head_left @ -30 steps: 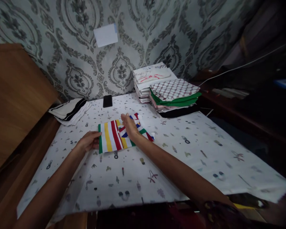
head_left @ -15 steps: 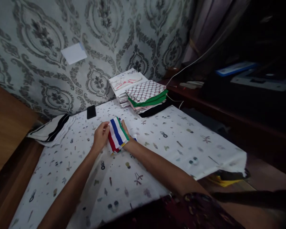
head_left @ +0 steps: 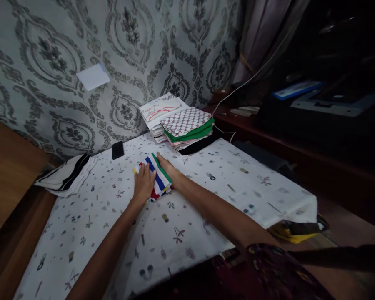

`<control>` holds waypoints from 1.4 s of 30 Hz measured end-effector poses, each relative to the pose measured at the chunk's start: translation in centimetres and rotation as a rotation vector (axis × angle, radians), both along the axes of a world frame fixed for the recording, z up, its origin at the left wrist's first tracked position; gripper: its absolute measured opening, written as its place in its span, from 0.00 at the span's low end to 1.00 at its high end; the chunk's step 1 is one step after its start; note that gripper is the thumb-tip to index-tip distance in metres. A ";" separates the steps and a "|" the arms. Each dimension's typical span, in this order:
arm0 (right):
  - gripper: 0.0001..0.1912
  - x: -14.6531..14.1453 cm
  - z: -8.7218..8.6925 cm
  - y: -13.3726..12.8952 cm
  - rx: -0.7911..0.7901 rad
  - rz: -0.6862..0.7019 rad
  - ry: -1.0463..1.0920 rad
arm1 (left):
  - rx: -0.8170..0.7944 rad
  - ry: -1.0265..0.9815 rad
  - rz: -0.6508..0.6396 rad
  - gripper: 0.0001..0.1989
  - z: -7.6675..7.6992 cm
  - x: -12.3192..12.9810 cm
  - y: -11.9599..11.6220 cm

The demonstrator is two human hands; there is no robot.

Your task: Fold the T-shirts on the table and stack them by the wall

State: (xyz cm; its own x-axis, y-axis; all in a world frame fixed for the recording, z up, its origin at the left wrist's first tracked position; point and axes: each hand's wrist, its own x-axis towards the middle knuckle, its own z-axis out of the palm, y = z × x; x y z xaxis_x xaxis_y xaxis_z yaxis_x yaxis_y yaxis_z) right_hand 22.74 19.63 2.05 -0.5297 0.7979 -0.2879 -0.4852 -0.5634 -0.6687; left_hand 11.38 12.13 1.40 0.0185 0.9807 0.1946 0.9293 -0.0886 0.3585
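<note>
In the head view, you have the folded striped cloth (head_left: 160,177) on the desk (head_left: 218,204), between your two hands, its blue, white and green bands facing up. Your left hand (head_left: 144,181) lies palm down over the cloth's left part, its grip spread, fingers slightly apart and pinching nothing. Your right hand (head_left: 168,168) is against the cloth's right side, along the green edge; part of it is hidden, so you cannot tell whether that grip pinches the fabric. Beyond the cloth, toward the wall (head_left: 156,54), you have a black phone (head_left: 118,150) lying flat. Right of the phone are a stack of white cloths (head_left: 161,109) and, just beside it, a pile with a patterned top (head_left: 187,121) above green fabric.
</note>
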 end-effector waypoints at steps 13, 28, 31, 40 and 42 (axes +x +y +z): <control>0.44 1.4 -1.9 3.3 0.319 -0.155 -0.144 | -0.068 0.113 0.069 0.32 0.9 1.2 0.0; 0.48 1.9 -1.8 2.3 0.236 -0.233 -0.132 | 0.322 0.404 -0.422 0.11 1.7 -1.3 -6.6; 0.44 1.9 -1.6 2.2 0.334 -0.255 -0.305 | 0.324 0.476 -0.440 0.13 1.5 -1.0 -6.9; 0.24 1.3 1.3 -0.7 0.915 -0.182 -0.816 | 0.133 -0.116 -0.268 0.09 3.1 -4.3 -3.2; 0.22 0.2 1.6 -1.8 1.134 -0.050 -1.010 | 0.082 -0.262 -0.083 0.09 3.1 -6.2 0.0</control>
